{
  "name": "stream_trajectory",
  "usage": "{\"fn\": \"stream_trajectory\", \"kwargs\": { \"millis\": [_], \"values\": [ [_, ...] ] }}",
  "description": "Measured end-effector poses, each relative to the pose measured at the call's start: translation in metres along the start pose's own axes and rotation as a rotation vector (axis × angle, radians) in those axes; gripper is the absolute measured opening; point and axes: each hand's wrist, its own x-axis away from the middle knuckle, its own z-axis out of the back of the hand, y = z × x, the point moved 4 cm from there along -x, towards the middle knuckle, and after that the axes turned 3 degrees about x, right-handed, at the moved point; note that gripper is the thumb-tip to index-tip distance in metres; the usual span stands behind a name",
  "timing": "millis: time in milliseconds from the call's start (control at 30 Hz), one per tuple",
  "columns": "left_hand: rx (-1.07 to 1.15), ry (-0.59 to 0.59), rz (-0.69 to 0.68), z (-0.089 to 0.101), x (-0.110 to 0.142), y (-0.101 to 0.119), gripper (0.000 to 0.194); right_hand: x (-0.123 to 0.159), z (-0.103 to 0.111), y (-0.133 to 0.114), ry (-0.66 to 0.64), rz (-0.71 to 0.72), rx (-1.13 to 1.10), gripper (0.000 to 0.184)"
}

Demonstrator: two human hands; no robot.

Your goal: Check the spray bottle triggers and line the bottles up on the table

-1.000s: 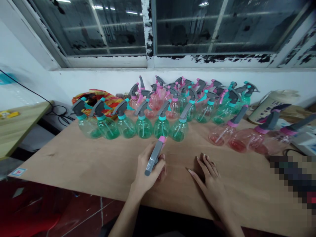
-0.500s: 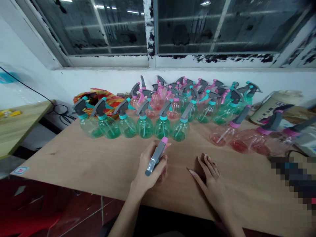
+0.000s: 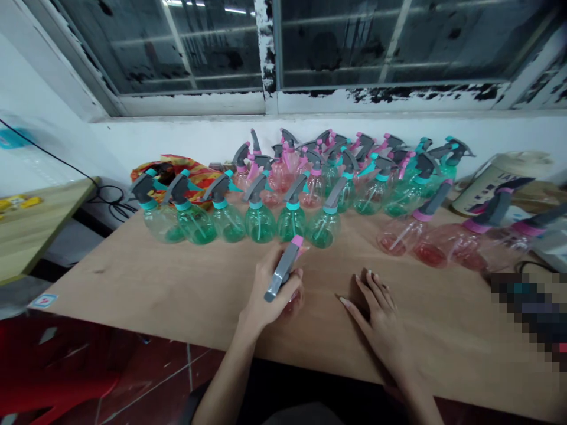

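The left hand (image 3: 261, 290) grips a pink-nozzled sprayer (image 3: 282, 271); a forward swing could topple green bottles (image 3: 260, 227) just ahead. The right hand (image 3: 380, 308) lies empty.

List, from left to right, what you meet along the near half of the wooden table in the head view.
Blue-bordered white sticker, left hand holding a pink-and-grey plastic spray bottle, bare right hand, dark pixelated object.

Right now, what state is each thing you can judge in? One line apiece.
Held spray bottle: gripped.
Left hand: closed around it.
Right hand: open, resting on table.
Six front green bottles: standing in a row.
Three pink bottles, right: grouped together.
Back bottles: crowded.
Patterned wrapping: crumpled.
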Motion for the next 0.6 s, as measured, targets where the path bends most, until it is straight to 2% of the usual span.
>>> {"fn": "stream_trajectory", "kwargs": {
  "millis": [200, 333, 467, 600],
  "values": [
    [0.030, -0.036, 0.018, -0.005, -0.005, 0.001, 0.035, 0.000, 0.001, 0.000, -0.004, -0.010, -0.037, 0.067],
    [0.055, -0.082, 0.031, -0.005, -0.007, 0.004, 0.035, -0.002, 0.010, -0.007, -0.057, -0.034, -0.118, 0.063],
    [0.040, -0.094, 0.007, -0.011, -0.003, 0.011, 0.034, -0.005, 0.020, -0.033, -0.181, -0.025, -0.285, 0.063],
    [0.033, -0.172, -0.043, -0.029, 0.002, 0.020, 0.037, -0.009, 0.027, -0.070, -0.235, -0.014, -0.393, 0.070]
  ]
}}
